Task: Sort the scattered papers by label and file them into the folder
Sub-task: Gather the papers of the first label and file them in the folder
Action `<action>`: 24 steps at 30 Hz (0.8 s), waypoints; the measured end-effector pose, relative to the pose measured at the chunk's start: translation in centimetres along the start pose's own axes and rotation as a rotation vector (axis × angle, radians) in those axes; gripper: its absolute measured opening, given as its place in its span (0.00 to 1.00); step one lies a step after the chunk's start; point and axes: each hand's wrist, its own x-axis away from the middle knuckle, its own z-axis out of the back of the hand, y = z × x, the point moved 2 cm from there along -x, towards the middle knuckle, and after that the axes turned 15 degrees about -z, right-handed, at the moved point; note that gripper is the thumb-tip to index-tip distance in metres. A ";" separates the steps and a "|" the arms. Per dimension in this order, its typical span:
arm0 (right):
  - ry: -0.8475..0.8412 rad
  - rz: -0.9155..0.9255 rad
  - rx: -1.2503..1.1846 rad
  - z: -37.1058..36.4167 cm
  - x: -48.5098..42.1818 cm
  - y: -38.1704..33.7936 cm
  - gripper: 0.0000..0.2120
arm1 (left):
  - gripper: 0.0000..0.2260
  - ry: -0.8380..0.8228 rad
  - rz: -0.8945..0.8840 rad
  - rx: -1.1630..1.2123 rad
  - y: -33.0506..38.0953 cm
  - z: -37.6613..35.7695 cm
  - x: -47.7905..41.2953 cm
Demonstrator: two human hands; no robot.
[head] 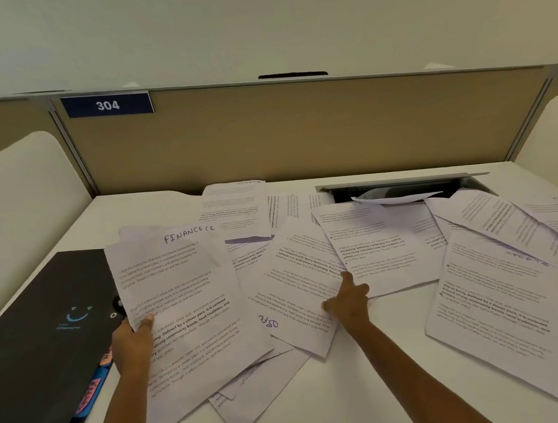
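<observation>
White printed sheets cover most of the desk (377, 407) in the head view, overlapping at all angles, several upside down to the person, so their handwritten labels have to be hunted for one at a time. The left hand (131, 344) pinches a small stack of pages headed FINANCE (182, 290), thumb on top and the other fingers hidden beneath; the stack is raised at its near edge, apparently kept apart as the start of one category. A second "CE" peeking out just behind the top heading suggests like-labelled sheets gathered together. The right hand (347, 302) rests palm-down with fingers spread on an upside-down sheet (296, 288) in the middle of the spread, gripping nothing, probably sliding or turning it to read its label. A sheet marked SPORTS (506, 290) lies to the right, another at the back (236, 209). The black folder (39, 336) lies closed on the left, just beside the held stack, with coloured tabs (93, 389) poking from its near edge; no filing looks begun.
</observation>
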 end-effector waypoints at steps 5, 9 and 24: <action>0.139 0.230 0.207 -0.8 0.8 0.4 0.29 | 0.14 0.005 -0.001 0.006 -0.2 0.6 0.3; -0.074 0.543 0.466 -3.2 2.6 1.0 0.43 | 0.14 0.000 0.012 -0.011 -0.2 0.6 0.5; 0.087 0.772 0.804 0.0 1.0 1.8 0.24 | 0.12 0.090 -0.041 -0.150 0.9 0.8 1.2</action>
